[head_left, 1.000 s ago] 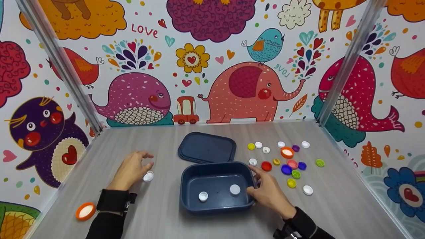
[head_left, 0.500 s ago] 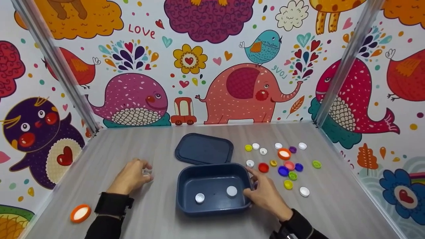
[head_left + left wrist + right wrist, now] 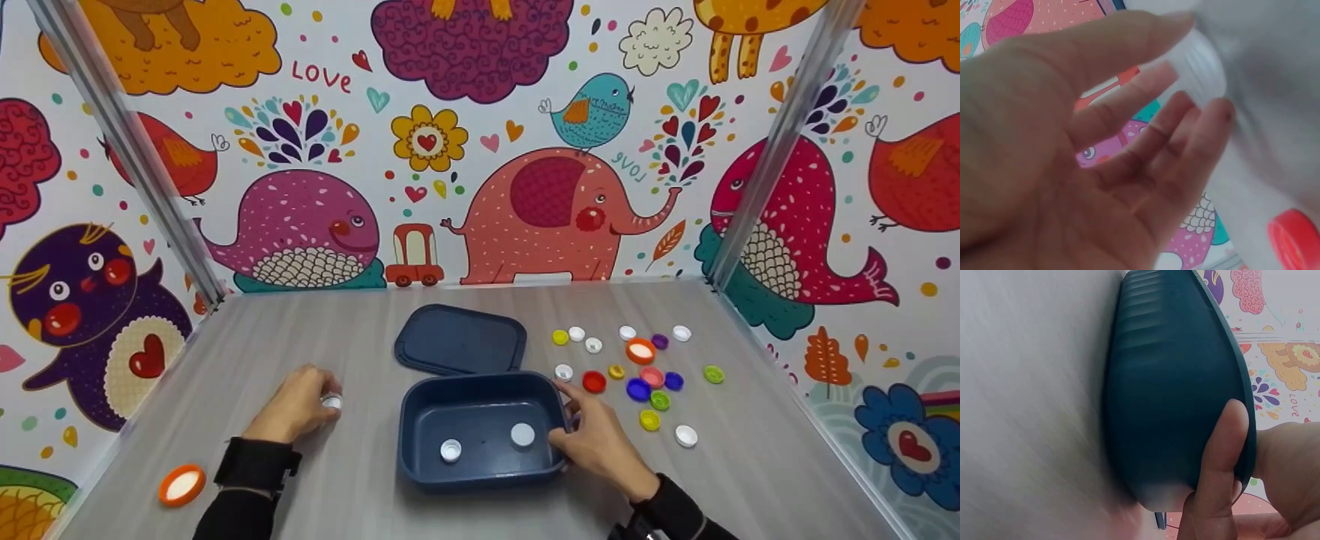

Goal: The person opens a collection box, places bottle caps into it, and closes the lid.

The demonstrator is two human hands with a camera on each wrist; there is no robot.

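Observation:
My left hand [image 3: 292, 405] is low over the left part of the table. Its thumb and fingertips pinch a white bottle cap [image 3: 1203, 62] at the table surface; in the head view the cap is partly covered by the fingers. The dark blue plastic box [image 3: 480, 469] stands uncovered in the middle. My right hand [image 3: 600, 442] grips the box's right wall, fingers outside and thumb over the rim. Inside the box lie a small white cap [image 3: 451, 450] and a wider white cap [image 3: 523, 435], apart from each other.
The box's dark blue lid [image 3: 461, 337] lies flat behind it. Several coloured caps, among them a red cap [image 3: 594, 382] and a green cap [image 3: 713, 373], are scattered to the right. An orange-rimmed lid [image 3: 181, 485] lies at the front left. Printed walls enclose the table.
My left hand has come down onto the white cap, and its fingers have closed round it. The right hand stays on the box wall; the head view has shifted slightly.

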